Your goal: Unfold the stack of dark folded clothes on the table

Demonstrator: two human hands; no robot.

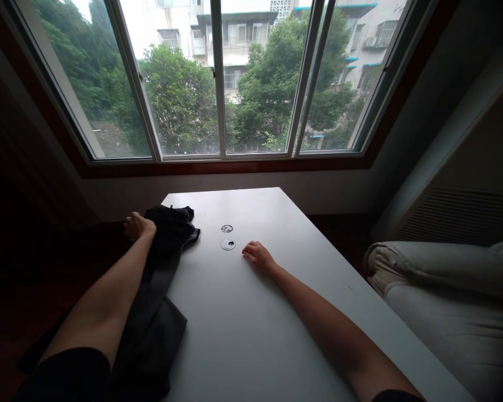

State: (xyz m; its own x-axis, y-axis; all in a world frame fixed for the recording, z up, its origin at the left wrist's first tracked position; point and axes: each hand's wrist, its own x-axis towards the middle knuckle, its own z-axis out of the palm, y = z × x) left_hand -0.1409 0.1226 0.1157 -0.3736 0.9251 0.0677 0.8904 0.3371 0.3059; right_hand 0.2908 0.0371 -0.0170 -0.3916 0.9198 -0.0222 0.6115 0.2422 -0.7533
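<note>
A dark garment (161, 290) lies along the left side of the white table (235, 312), bunched at its far end and hanging over the left edge. Its exact kind is hard to tell in the dim light. My left hand (139, 226) is at the far bunched end, just past the table's left edge, with fingers curled at the cloth; the fingertips are partly hidden in shadow. On the tabletop, right of two round inserts (228, 244), rests my right hand (259, 258). Its fingers are loosely bent and apart, with nothing in them.
A wide sliding window (224, 159) in a wooden frame stands beyond the table's far end. To the right is a pale cushioned seat (448, 301), with a slatted panel (456, 215) behind it. Dark floor lies to the left.
</note>
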